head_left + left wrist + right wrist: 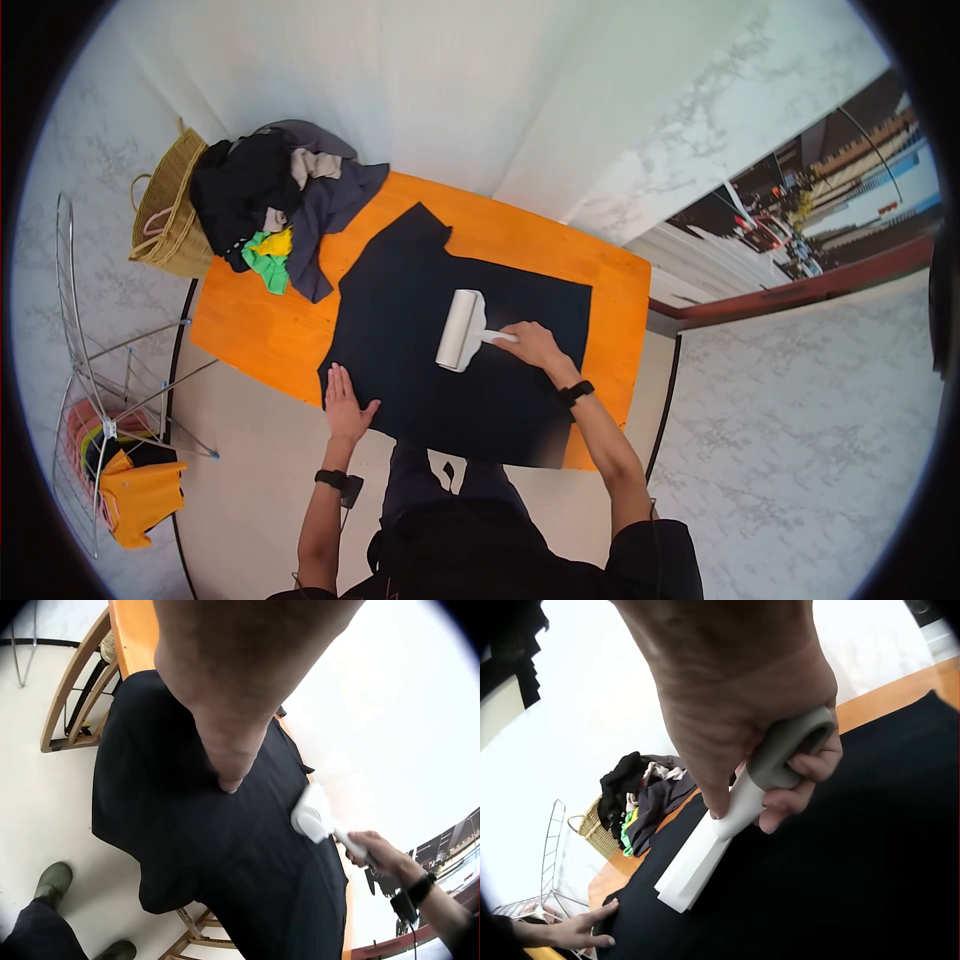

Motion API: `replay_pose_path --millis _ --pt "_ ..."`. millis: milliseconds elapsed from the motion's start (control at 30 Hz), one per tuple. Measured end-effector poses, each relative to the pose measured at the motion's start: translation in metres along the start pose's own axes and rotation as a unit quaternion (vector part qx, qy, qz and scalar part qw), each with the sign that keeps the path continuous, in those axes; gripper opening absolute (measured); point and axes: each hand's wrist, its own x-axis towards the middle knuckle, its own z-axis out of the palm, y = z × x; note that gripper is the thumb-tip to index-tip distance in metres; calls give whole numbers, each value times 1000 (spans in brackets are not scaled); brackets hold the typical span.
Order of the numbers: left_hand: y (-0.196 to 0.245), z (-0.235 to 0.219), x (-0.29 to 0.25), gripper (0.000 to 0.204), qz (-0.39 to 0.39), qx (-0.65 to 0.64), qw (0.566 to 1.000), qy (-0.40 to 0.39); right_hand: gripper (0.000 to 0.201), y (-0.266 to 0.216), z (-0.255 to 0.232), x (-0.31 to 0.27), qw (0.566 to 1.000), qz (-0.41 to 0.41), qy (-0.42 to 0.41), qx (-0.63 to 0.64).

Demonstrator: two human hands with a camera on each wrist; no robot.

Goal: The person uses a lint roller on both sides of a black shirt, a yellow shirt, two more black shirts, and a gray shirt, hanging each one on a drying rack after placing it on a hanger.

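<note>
A black T-shirt (400,330) lies spread over the orange table, one sleeve pointing to the back. My right hand (535,346) grips the handle of a white lint roller (461,330), whose wide roller head is over the middle of the shirt. In the right wrist view, fingers and thumb of the right hand (750,750) wrap round the grey and white handle of the roller (697,862). My left hand (346,408) rests flat at the shirt's near left edge, fingers straight. The left wrist view shows the left hand (232,754) on the black cloth (225,847).
A heap of dark, grey, green and yellow clothes (250,190) lies at the table's back left, against a wicker basket (175,210). A metal drying rack (108,426) with clothes stands at the left. The orange table (625,330) shows around the shirt. Behind is a pale curtain.
</note>
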Motion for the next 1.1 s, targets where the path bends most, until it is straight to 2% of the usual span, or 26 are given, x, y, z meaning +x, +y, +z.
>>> replay_pose_path --millis 267,400,533,633,700,733,800,967,1033,1100 --pt "10 -6 8 107 -48 66 994 -70 34 158 -49 -113 996 75 -10 47" --pt "10 -7 12 108 -63 81 991 -91 34 194 -63 -151 994 100 12 36" --pt "17 -11 12 109 -77 84 988 -104 34 208 -76 -178 993 118 21 12" --pt "15 -8 8 109 -77 80 990 -88 33 196 -77 -187 993 103 48 29" --pt "14 -4 3 108 -78 77 991 -72 33 167 -75 -178 995 91 36 33" --pt "15 -1 -1 108 -74 62 995 -39 33 149 -68 -172 995 87 28 39" --pt "15 7 -13 106 -73 43 996 16 33 110 -52 -151 998 58 9 23" --pt "19 13 -36 103 -115 34 992 31 34 30 12 -84 999 -30 -28 -30" --pt "15 20 -41 104 -97 10 994 46 35 -4 32 -60 997 -63 -40 -26" --pt "14 20 -44 105 -112 -1 992 53 35 -37 51 -39 996 -77 -39 -31"
